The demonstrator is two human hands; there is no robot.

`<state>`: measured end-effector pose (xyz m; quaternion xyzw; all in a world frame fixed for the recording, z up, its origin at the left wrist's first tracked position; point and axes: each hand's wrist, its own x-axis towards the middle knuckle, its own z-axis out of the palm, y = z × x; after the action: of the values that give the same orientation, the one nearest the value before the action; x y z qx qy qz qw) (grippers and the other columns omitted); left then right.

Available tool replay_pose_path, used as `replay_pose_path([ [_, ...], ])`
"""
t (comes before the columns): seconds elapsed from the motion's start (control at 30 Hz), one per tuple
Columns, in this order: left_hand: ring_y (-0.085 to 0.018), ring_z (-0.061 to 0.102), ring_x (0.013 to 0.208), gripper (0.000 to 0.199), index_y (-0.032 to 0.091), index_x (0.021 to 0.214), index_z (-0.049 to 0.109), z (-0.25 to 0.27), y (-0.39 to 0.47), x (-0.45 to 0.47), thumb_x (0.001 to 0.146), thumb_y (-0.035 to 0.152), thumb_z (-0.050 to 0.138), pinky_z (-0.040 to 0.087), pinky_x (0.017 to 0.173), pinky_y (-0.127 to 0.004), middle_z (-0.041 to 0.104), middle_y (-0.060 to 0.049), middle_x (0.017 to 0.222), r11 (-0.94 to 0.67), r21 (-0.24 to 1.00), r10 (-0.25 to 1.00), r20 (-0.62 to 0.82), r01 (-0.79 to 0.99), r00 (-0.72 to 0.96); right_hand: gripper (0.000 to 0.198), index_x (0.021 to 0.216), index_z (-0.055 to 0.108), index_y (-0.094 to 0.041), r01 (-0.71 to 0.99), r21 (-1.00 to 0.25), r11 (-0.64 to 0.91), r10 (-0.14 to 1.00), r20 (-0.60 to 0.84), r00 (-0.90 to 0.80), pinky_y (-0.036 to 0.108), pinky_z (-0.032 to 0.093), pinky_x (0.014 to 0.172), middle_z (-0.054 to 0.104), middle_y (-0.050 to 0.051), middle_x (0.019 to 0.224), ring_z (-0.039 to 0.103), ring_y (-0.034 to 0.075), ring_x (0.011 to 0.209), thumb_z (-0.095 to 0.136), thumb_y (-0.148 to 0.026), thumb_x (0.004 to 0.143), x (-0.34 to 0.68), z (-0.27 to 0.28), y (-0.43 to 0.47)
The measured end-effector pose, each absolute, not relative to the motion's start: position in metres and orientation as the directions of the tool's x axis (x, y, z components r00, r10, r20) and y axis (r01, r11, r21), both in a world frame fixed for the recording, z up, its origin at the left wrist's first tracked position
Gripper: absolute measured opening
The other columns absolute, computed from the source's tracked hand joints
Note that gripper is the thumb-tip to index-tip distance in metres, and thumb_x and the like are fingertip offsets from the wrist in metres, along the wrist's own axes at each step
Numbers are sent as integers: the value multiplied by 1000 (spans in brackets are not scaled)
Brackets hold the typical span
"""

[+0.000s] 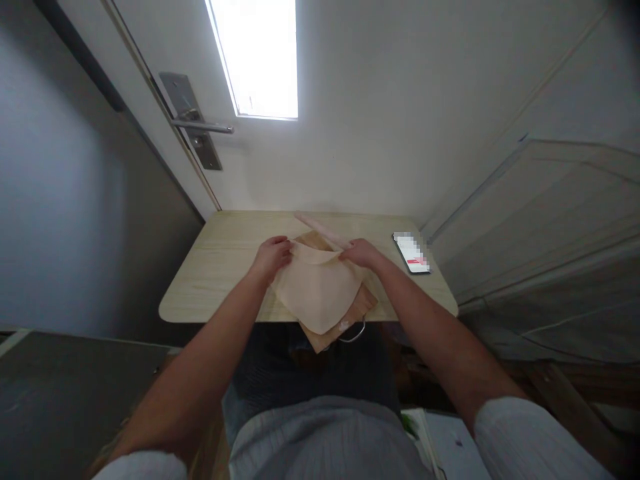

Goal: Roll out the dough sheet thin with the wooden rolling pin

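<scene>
A cream sheet (320, 287), paper or cloth I cannot tell, hangs between my two hands with its rounded lower point toward me. At its upper left corner, the fingers of my left hand (274, 257) are closed on it. My right hand (361, 253) pinches the upper right edge, where a pale strip (320, 229) sticks up toward the back left. Under the sheet lies a tan, bag-like piece (361, 305) with a small white print, partly hidden. It reaches past the table's front edge, and a thin pale loop (356, 333) hangs beside it.
The small light-wood table (200, 280) stands against a white door (360, 147) with a metal lever handle (205, 125) and a bright window pane. On the table's right side lies a phone (414, 255), its screen lit. Pale panels (550, 233) close off the right.
</scene>
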<state>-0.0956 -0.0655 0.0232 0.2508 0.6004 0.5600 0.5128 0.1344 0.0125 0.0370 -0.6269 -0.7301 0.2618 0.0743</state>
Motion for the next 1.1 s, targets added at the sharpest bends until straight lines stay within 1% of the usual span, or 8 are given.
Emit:
replay_pose_path([
  [0.23, -24, 64, 115, 55, 21, 120, 59, 16, -45, -101, 67, 16, 73, 54, 89, -33, 61, -13, 138, 193, 960, 902, -254, -201, -348, 35, 101, 76, -13, 864, -500, 58, 968, -183, -171, 24, 43, 62, 75, 12, 96, 69, 22, 83, 73, -39, 77, 137, 18, 34],
  [0.4, -26, 57, 127, 71, 20, 133, 57, 2, -36, -100, 63, 10, 68, 47, 106, -36, 59, -12, 141, 68, 966, 968, -3, 249, -252, 44, 103, 75, -11, 856, -516, 29, 982, -145, -121, 26, 41, 60, 75, 15, 97, 68, 23, 82, 69, -49, 81, 138, 0, 39],
  [0.5, -28, 56, 127, 66, 20, 131, 61, -2, -34, -98, 65, 14, 68, 42, 111, -40, 61, -11, 137, -39, 774, 987, 127, 632, -95, 42, 97, 75, -11, 859, -511, 25, 987, -121, -101, 26, 39, 60, 73, 14, 91, 67, 22, 79, 68, -50, 82, 140, -4, 40],
  [0.6, -32, 57, 122, 47, 20, 122, 67, -2, -27, -98, 77, 29, 66, 40, 109, -46, 66, -14, 128, -42, 538, 986, 160, 842, -53, 37, 91, 73, -12, 859, -511, 29, 988, -115, -101, 26, 37, 58, 71, 11, 83, 63, 20, 72, 68, -48, 82, 142, -4, 41],
  [0.67, -32, 59, 116, 36, 19, 114, 71, -1, -17, -99, 84, 35, 59, 42, 103, -46, 69, -15, 118, -4, 476, 986, 151, 879, -77, 33, 87, 72, -13, 854, -519, 43, 985, -119, -121, 26, 35, 57, 69, 8, 78, 60, 18, 68, 70, -45, 79, 143, -2, 41],
  [0.77, -30, 62, 106, 29, 19, 101, 74, 0, -1, -104, 88, 36, 54, 45, 94, -41, 71, -14, 107, 26, 502, 986, 129, 865, -104, 24, 82, 71, -15, 840, -537, 75, 978, -126, -168, 25, 34, 56, 65, 4, 73, 56, 16, 63, 75, -36, 72, 147, 2, 41],
  [0.9, -24, 65, 90, 33, 19, 108, 71, -2, 14, -110, 92, 36, 48, 47, 82, -33, 73, -12, 98, 45, 572, 982, 127, 819, -142, 21, 79, 68, -16, 811, -576, 104, 974, -107, -201, 25, 33, 56, 62, 1, 70, 54, 14, 62, 74, -34, 70, 151, 6, 42],
  [1.1, -21, 65, 84, 32, 18, 105, 70, -6, 33, -112, 93, 38, 48, 45, 77, -30, 73, -11, 91, 23, 665, 951, 216, 747, -222, 22, 80, 66, -17, 796, -598, 96, 984, -65, -167, 24, 32, 55, 61, 0, 71, 52, 14, 62, 69, -38, 74, 145, -1, 51],
])
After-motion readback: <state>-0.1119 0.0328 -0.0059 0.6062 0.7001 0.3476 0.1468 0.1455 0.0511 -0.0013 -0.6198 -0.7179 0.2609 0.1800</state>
